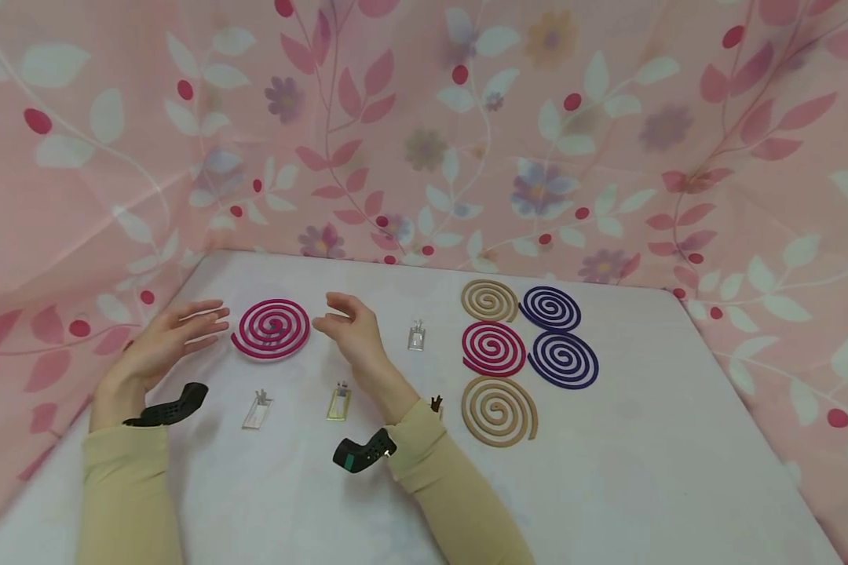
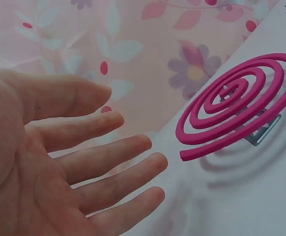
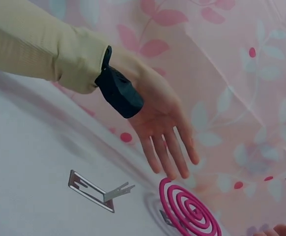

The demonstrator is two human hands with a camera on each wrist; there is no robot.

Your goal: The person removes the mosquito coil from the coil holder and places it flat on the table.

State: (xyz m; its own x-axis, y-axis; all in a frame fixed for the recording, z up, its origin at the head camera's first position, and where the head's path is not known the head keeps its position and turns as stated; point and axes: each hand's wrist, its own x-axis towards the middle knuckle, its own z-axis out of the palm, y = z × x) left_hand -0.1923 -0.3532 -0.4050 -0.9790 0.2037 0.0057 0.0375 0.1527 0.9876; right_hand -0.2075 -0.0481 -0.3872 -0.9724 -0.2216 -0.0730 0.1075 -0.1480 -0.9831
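Observation:
A magenta mosquito coil sits raised above the white table on a small metal stand, casting a shadow beneath it. To its left is my left hand, fingers spread and almost straight, apart from the coil. On the coil's other side, my right hand hovers with loosely bent fingers, holding nothing. Closer to me lie a silver stand and a gold-toned stand, their prongs bent up. Another silver stand lies right of my right hand.
Right of my right forearm, flat coils lie grouped: tan coils, a magenta coil and dark blue coils. A brown pronged piece shows partly behind my right sleeve. Floral pink cloth hangs behind the table.

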